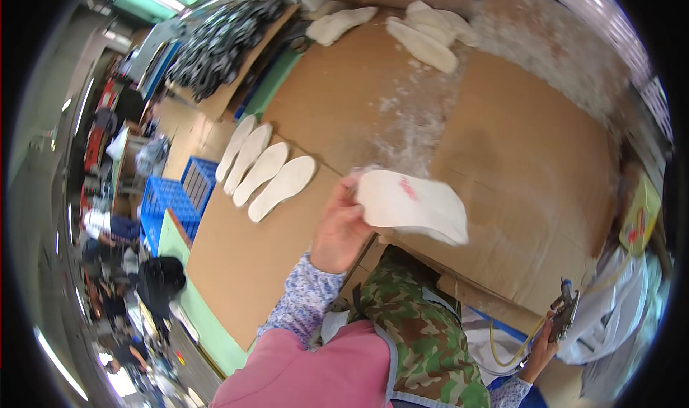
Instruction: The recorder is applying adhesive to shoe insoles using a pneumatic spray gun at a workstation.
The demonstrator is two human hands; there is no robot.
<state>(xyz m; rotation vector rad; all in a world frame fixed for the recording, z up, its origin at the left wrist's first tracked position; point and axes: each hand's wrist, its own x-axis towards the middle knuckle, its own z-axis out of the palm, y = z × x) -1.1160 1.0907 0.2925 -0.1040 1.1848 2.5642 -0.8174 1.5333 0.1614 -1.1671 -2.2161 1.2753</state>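
My left hand (339, 228) is closed on one end of a white insole (423, 210) and holds it up over the table's near edge. A reddish mark shows on the insole's upper face. Low at the right, my right hand (543, 349) is wrapped round the grip of a metal spray gun (565, 311), with a yellowish hose (497, 345) looping beside it. Left of my left hand, several white insoles (260, 173) lie side by side in a slanting row on the brown cardboard (230, 264).
More pale insoles (423, 43) lie loosely at the table's far side, near whitish residue (409, 114). A heap of dark pieces (222, 42) rests on a board at far left. Blue crates (172, 200) stand left of the table. A yellow container (639, 214) is at right. People are in the left background.
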